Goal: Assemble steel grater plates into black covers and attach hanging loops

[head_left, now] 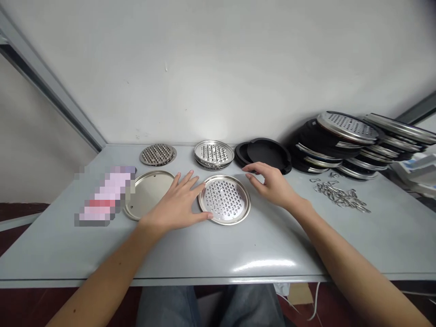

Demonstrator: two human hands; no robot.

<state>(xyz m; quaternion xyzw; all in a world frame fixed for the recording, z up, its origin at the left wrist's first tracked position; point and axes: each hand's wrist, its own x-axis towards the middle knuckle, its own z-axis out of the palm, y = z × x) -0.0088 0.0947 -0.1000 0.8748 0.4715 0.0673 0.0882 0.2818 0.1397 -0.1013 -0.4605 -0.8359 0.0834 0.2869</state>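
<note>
A round metal grater plate (pixel 225 200) with rows of raised holes lies flat on the table in front of me. My left hand (pixel 182 202) is open with fingers spread, its thumb at the plate's left rim. Partly under that hand's outline is a plain round metal disc (pixel 150 193) with small holes near its edge. My right hand (pixel 269 181) hovers by the plate's upper right, thumb and forefinger apart, holding nothing. Whether it touches the plate's rim I cannot tell, but a gap appears between them.
Along the wall stand a stack of grey grater discs (pixel 157 155), a stack of shiny grater plates (pixel 214 154) and black round trays (pixel 269 154). Tall stacks of black-and-metal rounds (pixel 347 127) lean at right, near a pile of metal clips (pixel 340 195). A blurred pink rectangle (pixel 109 190) lies left.
</note>
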